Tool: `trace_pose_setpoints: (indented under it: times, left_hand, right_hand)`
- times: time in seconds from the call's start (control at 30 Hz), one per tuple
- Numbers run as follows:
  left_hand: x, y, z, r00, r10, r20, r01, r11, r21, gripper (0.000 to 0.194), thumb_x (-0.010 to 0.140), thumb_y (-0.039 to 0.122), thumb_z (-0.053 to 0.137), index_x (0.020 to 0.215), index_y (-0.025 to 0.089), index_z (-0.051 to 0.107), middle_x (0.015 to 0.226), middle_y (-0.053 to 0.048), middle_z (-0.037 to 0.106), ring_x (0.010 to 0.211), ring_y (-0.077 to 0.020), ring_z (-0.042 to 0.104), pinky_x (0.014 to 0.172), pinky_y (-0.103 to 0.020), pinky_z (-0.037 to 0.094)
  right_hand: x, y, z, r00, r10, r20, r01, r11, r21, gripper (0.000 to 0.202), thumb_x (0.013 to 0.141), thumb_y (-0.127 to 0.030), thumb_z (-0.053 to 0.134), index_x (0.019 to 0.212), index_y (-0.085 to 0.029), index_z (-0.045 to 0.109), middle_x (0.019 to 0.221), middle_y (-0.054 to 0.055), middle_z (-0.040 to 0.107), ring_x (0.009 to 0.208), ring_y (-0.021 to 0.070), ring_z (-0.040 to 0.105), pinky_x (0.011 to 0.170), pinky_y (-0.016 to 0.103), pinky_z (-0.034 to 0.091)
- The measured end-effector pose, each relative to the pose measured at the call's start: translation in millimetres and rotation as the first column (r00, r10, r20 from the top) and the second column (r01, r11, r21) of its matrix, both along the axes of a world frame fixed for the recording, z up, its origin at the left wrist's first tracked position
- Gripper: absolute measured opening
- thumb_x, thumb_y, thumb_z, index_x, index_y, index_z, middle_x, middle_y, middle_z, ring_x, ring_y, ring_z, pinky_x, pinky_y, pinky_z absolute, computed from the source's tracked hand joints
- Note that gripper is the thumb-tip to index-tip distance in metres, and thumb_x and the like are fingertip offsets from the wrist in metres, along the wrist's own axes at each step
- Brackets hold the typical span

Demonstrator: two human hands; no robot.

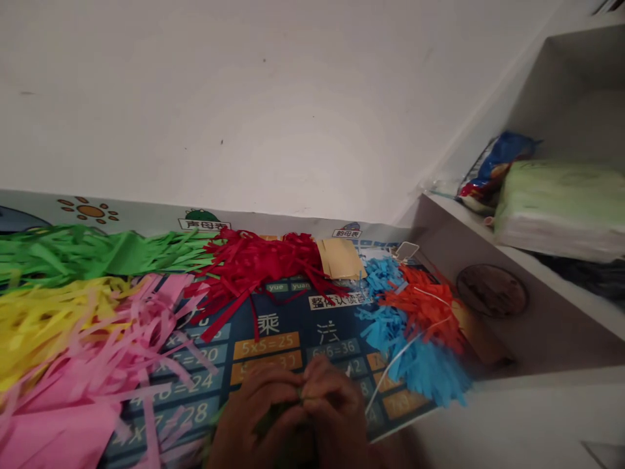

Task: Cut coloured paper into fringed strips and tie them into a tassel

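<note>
The left hand point(258, 410) and right hand point(336, 410) meet, fingers pinched closed on a partly hidden green piece point(270, 419) located between them. Beyond, on the printed mat point(190, 384): pink strips point(122, 339), then red strips point(273, 260).

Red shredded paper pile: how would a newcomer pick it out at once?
Find the dark blue printed mat below the pale wall. At its far edge, the red shredded paper pile lies between green paper strips and a tan paper piece. Its deep red sets it apart from both.
</note>
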State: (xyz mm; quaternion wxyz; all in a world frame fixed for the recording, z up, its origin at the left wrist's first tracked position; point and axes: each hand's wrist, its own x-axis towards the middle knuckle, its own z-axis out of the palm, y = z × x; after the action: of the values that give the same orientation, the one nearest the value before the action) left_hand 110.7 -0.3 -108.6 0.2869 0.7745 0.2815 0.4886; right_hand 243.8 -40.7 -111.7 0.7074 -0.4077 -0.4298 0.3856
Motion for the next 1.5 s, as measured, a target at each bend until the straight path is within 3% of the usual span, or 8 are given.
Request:
trace_pose_setpoints:
  times: [0.17,0.3,0.47,0.77,1.0,1.07,1.13,1.5]
  left_hand:
    - [-3.4,0.0,-2.5,1.000,-0.003,0.011,0.003,0.999,-0.046,0.018,0.086,0.029,0.062,0.070,0.023,0.063,0.069,0.002,0.070,0.066,-0.0136,0.067,0.063,-0.020,0.055]
    - [-15.8,-3.8,-10.1,0.997,0.066,0.046,-0.050,0.957,-0.285,0.023,0.080,0.037,0.068,0.063,0.023,0.062,0.070,0.002,0.071,0.069,-0.0161,0.070,0.059,-0.018,0.056]
    - [-21.8,-1.1,-19.2,0.997,0.076,0.021,-0.043,0.746,-0.665,0.022,0.072,0.040,0.074,0.083,0.021,0.072,0.077,-0.001,0.074,0.072,-0.0196,0.070,0.063,-0.023,0.056]
    - [-15.8,4.6,-12.3,0.934,0.000,0.358,0.321,0.441,-0.838,0.044,0.066,0.057,0.074,0.075,0.015,0.062,0.062,-0.001,0.066,0.044,-0.0089,0.054,0.045,-0.019,0.043]
    - [-21.3,-2.3,-2.1,0.978,0.086,0.192,0.103,0.602,-0.792,0.029,0.072,0.043,0.071,0.071,0.015,0.068,0.057,0.002,0.062,0.045,-0.0085,0.050,0.045,-0.018,0.038]
    - [-23.1,-5.8,0.3,0.990,0.090,0.105,0.006,0.733,-0.680,0.017,0.074,0.034,0.069,0.072,0.017,0.072,0.065,-0.001,0.067,0.055,-0.0127,0.059,0.052,-0.021,0.044]
    - [-26.1,-8.7,1.7,0.995,0.101,0.006,-0.081,0.830,-0.552,0.010,0.075,0.026,0.067,0.072,0.019,0.074,0.070,-0.003,0.070,0.065,-0.0156,0.064,0.059,-0.022,0.047]
    - [-37.4,-14.5,7.4,0.977,0.102,-0.188,-0.151,0.952,-0.265,0.009,0.080,0.020,0.065,0.075,0.021,0.072,0.067,0.000,0.070,0.063,-0.0145,0.066,0.058,-0.021,0.047]
  right_hand:
    - [24.8,10.0,0.3,0.927,-0.094,0.362,0.134,0.987,-0.085,0.018,0.079,-0.037,0.068,0.064,-0.029,0.070,0.063,0.000,0.066,0.070,0.0220,0.062,0.068,0.036,0.051]
    - [118.2,53.3,6.9,0.579,-0.091,0.811,0.510,0.816,-0.272,0.021,0.086,-0.034,0.054,0.085,-0.023,0.073,0.092,0.005,0.074,0.091,0.0257,0.066,0.082,0.038,0.050]
    - [205.5,94.6,-4.7,0.350,0.114,0.930,0.651,0.684,-0.329,0.008,0.080,-0.020,0.065,0.074,-0.016,0.069,0.085,0.010,0.072,0.092,0.0238,0.066,0.087,0.038,0.045]
    - [205.0,90.1,-1.0,0.296,0.172,0.940,0.609,0.724,-0.324,0.009,0.076,-0.013,0.061,0.071,-0.016,0.066,0.080,0.014,0.070,0.085,0.0274,0.065,0.081,0.039,0.044]
    - [82.6,23.1,9.7,0.596,0.035,0.802,0.277,0.929,-0.246,0.020,0.083,-0.039,0.057,0.081,-0.024,0.070,0.088,0.006,0.070,0.084,0.0228,0.064,0.077,0.033,0.049]
    - [38.5,6.5,-2.3,0.879,0.126,0.461,0.009,0.960,-0.280,0.012,0.077,-0.034,0.067,0.074,-0.023,0.071,0.081,0.004,0.068,0.079,0.0206,0.063,0.073,0.030,0.050]
    - [8.0,-1.7,-13.6,0.970,0.151,0.191,-0.094,0.956,-0.279,0.006,0.072,-0.029,0.073,0.071,-0.023,0.072,0.079,0.002,0.067,0.078,0.0187,0.062,0.072,0.028,0.050]
    - [-7.3,-9.1,-18.0,0.971,0.054,0.232,0.028,0.941,-0.336,0.011,0.068,-0.031,0.076,0.072,-0.021,0.070,0.072,0.002,0.068,0.071,0.0191,0.062,0.066,0.028,0.050]
